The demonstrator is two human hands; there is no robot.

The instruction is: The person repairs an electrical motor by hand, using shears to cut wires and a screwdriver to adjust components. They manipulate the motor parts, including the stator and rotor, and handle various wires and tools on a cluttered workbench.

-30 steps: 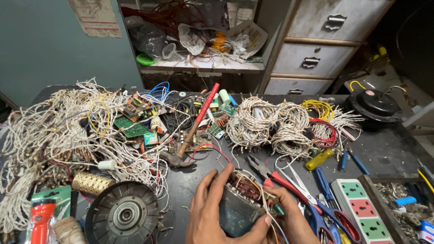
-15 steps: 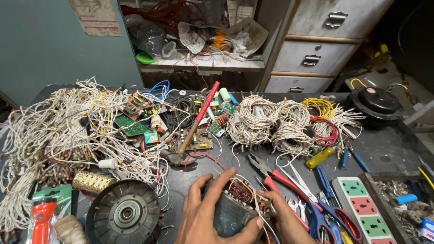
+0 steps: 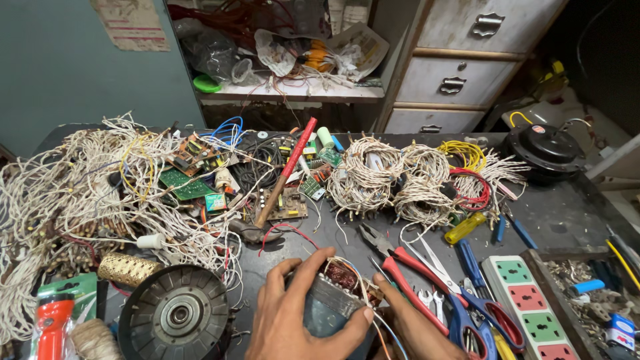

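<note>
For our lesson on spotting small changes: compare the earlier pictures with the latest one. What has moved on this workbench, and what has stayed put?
The left hand has spread further over the top of the motor winding, its thumb now pressed along the near side. The right hand keeps steadying the winding from the right. Nothing was let go. The hammer, the red-handled pliers, the wire bundles and the grey fan housing lie as before.

Left hand (image 3: 300, 317) wraps over a wound motor stator (image 3: 340, 293), right hand (image 3: 413, 327) touching its other side; red-handled pliers (image 3: 400, 257) just beside; dark rotor disc (image 3: 175, 315) left; hammer (image 3: 277, 183) beyond.
</note>
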